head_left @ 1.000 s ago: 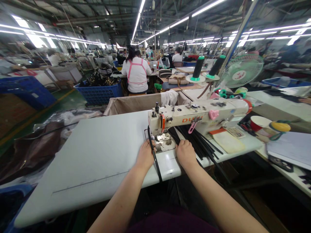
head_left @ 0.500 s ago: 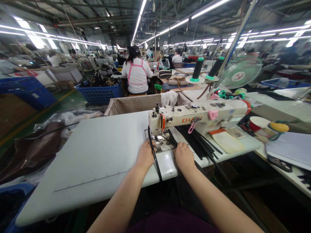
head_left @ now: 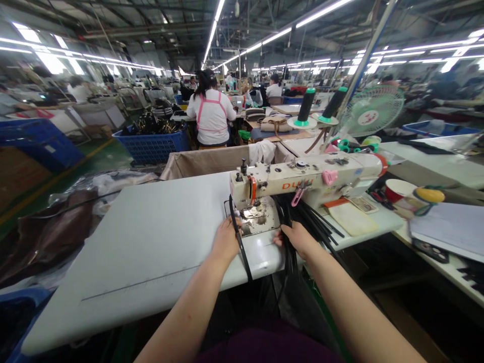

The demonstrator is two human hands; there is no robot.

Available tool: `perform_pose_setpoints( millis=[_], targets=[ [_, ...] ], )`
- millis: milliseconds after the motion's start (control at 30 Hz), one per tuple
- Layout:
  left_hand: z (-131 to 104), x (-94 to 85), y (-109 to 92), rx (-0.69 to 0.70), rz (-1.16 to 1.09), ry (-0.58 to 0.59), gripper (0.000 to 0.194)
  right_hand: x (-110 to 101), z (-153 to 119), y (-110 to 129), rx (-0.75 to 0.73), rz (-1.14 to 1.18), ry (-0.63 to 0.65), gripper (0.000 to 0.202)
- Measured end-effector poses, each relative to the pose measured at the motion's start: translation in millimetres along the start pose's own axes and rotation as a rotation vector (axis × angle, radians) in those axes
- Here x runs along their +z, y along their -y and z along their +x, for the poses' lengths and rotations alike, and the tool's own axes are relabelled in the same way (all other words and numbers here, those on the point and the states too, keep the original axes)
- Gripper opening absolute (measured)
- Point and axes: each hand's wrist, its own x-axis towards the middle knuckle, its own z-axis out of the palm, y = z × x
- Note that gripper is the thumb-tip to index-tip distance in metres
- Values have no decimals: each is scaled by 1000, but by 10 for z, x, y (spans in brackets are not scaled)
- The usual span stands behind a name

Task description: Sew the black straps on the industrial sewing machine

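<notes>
A white sewing machine (head_left: 313,174) with orange bands stands on a pale table (head_left: 151,222). Left of its metal plate (head_left: 260,217), my left hand (head_left: 227,237) is closed on a long black strip (head_left: 244,254) that runs from beside the needle head over the table's front edge. Right of the plate, my right hand (head_left: 297,237) grips several black strips (head_left: 290,257), whose ends hang past the front edge. More black strips (head_left: 321,222) lie fanned out under the machine arm. My left fingertips are partly hidden by the strip.
Black thread spools (head_left: 305,106) and a green fan (head_left: 372,113) stand behind the machine. A yellow cloth (head_left: 351,219), a red cup (head_left: 399,190) and scissors lie right. Beyond a fabric-lined bin (head_left: 204,162) sits a person (head_left: 212,113).
My right hand has moved slightly right, and a bundle of strips now hangs from it over the front edge. The strip near the needle is gone from the plate. My left hand stays put.
</notes>
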Motion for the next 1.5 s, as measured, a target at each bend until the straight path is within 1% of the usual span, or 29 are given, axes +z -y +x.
perform_pose_setpoints(
  millis=[133,267,333,500,567,700,800,933,1033,1100,1200,1267,1300,1367,1433,1500],
  targets=[
    [-4,5,-1,-6,-12,0,23,-51,-135,-62,87,371,83,18],
    [-11,5,-17,-13,-22,1,23,-91,-309,-108,175,580,186,12],
    [-14,1,-25,-2,-14,-13,23,-99,-394,-140,218,633,232,11],
    [-15,-12,-27,41,2,-15,26,-119,-624,-253,299,677,302,23],
    [-15,-12,-24,45,10,-15,25,-161,-720,-299,326,693,333,29],
    [-13,-6,-13,44,24,-12,25,-273,-875,-404,433,789,448,43],
    [-6,0,4,56,19,-9,25,-307,-964,-525,496,854,490,47],
    [-4,6,26,69,16,-20,25,-236,-1114,-691,518,914,481,47],
    [-10,14,36,64,25,-25,25,-146,-1220,-722,463,920,384,43],
    [-14,19,39,65,25,-20,25,-104,-1252,-679,382,912,330,41],
    [-16,22,41,70,26,-16,24,-90,-1226,-555,246,827,325,41],
    [-15,20,42,65,25,-13,25,-107,-1176,-469,183,750,306,37],
    [-13,19,42,61,22,-9,25,-119,-1148,-435,180,725,295,34],
    [-10,15,42,55,14,-1,25,-136,-1098,-395,233,714,285,27],
    [-7,14,44,57,7,8,24,-137,-1068,-401,317,718,293,22],
    [-6,15,44,55,0,7,24,-123,-1059,-444,349,716,307,22]
  ],
)
